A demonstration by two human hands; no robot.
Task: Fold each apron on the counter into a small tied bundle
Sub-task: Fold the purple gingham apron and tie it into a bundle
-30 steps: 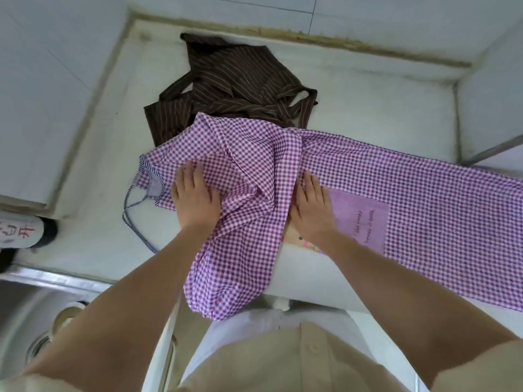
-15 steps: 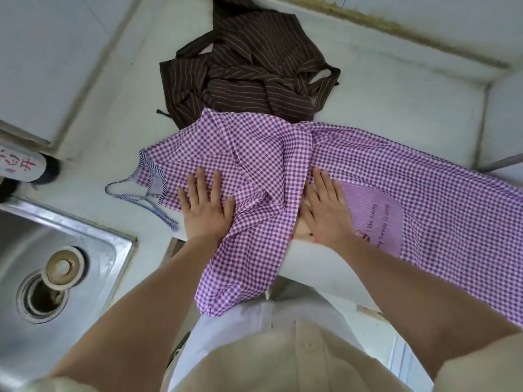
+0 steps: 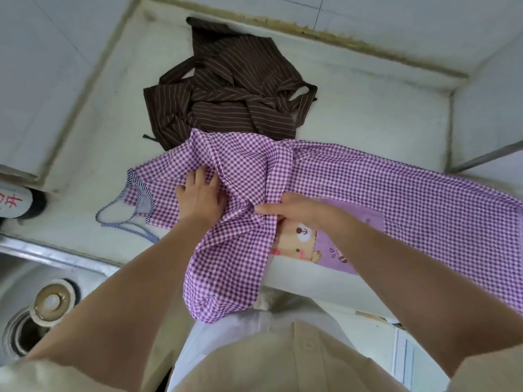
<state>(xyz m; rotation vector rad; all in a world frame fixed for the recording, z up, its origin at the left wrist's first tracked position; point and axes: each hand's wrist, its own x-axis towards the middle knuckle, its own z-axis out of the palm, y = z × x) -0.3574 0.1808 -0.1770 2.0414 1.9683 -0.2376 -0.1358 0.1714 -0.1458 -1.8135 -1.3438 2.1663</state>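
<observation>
Purple apron (image 3: 396,188) is pressed by flat-fingered left hand (image 3: 201,198), pinched by right hand (image 3: 295,207).

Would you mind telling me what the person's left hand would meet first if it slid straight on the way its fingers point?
Most likely the raised fold of the purple checked apron, just beyond the fingertips of the left hand. The brown striped apron lies farther on.

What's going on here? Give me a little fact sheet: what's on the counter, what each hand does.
In work: purple-and-white checked cloth apron, spread on white counter, part hanging over its front edge
Left hand: flat on that apron
Right hand: pinches a fold of it
Waiting: crumpled brown striped apron, behind
Nearby: steel sink, left
</observation>
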